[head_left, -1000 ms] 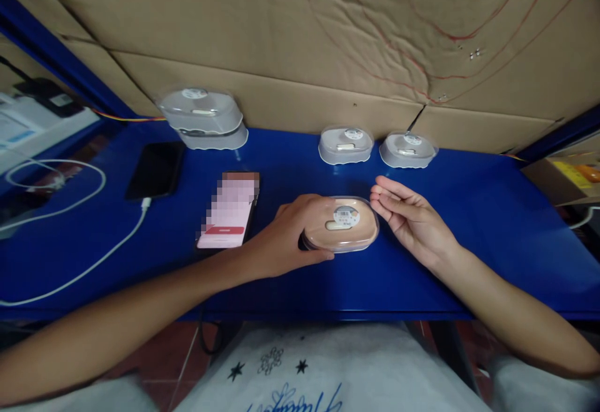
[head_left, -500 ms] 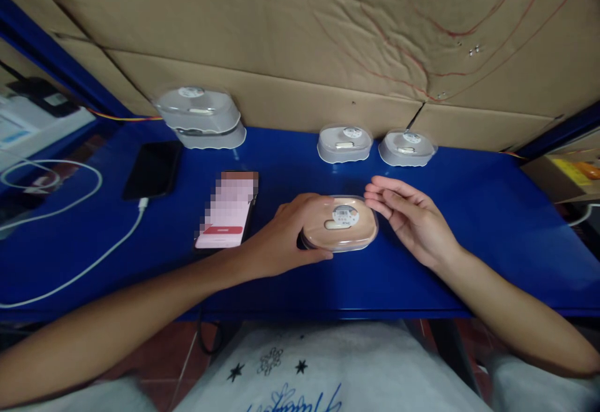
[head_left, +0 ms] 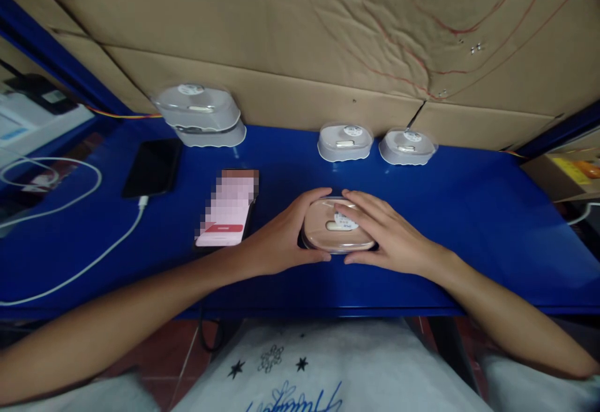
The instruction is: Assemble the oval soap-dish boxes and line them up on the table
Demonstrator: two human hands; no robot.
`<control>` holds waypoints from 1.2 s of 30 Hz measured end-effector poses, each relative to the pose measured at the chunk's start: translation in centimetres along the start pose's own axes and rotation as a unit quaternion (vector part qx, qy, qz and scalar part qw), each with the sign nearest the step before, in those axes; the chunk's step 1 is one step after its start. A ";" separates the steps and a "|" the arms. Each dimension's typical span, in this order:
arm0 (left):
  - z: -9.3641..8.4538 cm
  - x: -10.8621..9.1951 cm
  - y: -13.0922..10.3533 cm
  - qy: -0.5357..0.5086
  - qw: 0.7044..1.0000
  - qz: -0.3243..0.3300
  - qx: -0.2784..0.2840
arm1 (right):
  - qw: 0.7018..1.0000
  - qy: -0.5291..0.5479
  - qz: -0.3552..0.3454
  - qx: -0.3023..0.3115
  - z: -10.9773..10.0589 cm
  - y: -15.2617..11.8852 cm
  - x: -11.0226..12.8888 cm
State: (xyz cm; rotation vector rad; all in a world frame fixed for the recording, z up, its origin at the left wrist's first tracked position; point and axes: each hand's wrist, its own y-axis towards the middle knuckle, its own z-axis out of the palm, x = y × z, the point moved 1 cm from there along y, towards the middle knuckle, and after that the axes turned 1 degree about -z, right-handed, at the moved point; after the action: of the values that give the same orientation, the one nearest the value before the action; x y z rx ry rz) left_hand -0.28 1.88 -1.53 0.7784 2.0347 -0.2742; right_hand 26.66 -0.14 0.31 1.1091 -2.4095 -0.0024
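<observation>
A peach-coloured oval box (head_left: 316, 227) with a clear lid and a round white label lies flat on the blue table (head_left: 281, 290). My left hand (head_left: 285, 234) grips its left end, thumb along the near edge and fingers along the far edge. Around the right end my right hand (head_left: 394, 234) is wrapped, its thumb at the near side and a finger across the lid over part of the label. Both hands hold the box between them.
Two grey lidded boxes (head_left: 345, 143) (head_left: 407, 147) stand at the back. Stacked grey boxes (head_left: 201, 112) are at back left. A lit phone (head_left: 227, 206) lies left of my hands, a dark phone (head_left: 152, 168) with a white cable (head_left: 112, 256) beyond it. Cardboard (head_left: 187, 18) rises behind.
My right hand, open beside the box before, has turned over and closed onto its right end. My left hand has kept its grip.
</observation>
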 end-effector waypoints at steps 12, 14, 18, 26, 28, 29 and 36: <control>-0.1 -0.1 0.2 0.084 0.996 -0.028 -0.013 | 0.999 0.030 -0.008 -0.025 0.8 0.1 -0.9; -0.3 -0.1 0.3 0.066 0.997 -0.031 -0.016 | 0.996 0.066 -0.005 -0.060 0.9 0.1 -1.2; -0.5 0.0 0.3 0.052 0.998 -0.035 -0.006 | 0.983 0.143 0.023 -0.116 0.5 0.2 -2.3; -0.4 -0.3 -0.3 0.075 0.996 -0.043 0.012 | 0.985 0.028 0.119 -0.123 0.2 0.2 -6.2; -0.4 -0.5 -0.2 0.072 0.997 -0.029 0.005 | 0.985 -0.011 0.129 -0.110 0.2 0.0 -6.2; -0.4 -0.6 -0.1 0.071 0.997 -0.026 0.003 | 0.985 -0.033 0.130 -0.109 0.1 -0.1 -5.9; -1.0 -1.0 -0.2 0.087 0.995 -0.020 0.051 | 0.988 -0.062 0.114 -0.079 0.0 0.1 -5.0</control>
State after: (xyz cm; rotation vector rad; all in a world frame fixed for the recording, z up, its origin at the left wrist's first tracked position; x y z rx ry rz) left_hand -0.65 1.79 -0.16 0.8506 2.2165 -0.3447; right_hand 29.42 3.52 -1.79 0.7802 -2.5835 -0.1887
